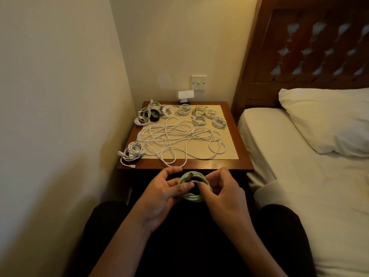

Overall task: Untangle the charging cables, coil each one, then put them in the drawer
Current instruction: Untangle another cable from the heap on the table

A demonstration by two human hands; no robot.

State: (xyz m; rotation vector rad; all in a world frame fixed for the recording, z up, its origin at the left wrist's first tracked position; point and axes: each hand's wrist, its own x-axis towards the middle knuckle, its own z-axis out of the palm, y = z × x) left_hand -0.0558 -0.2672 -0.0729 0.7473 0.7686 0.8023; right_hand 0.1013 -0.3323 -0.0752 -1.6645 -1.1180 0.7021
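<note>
Both hands are holding a pale green cable coil (194, 196) just in front of the bench's (215, 165) near edge, above the person's dark-clad lap. The left hand (159, 191) is curling its fingers round the coil's left side, thumb pressing a cable end near the coil's middle. The right hand (221, 193) is pinching the coil's right side between thumb and fingertips.

On the bench, a loose white tangle (179, 138) is sprawling over most of a beige mat (227, 153). Its nearest loops are spilling onto the wooden front rim, close to the left hand's fingertips. Small white coils (199, 116) and one black coil (154, 114) are sitting along the back of the bench. Another white bundle (132, 153) is lying at the front left corner, its ends poking over the left edge.

A wall (60, 116) is closing in the bench's left side, and a bed (279, 146) is standing just beside its right edge, so the only open room is lying in front of the bench, where the hands are working.
</note>
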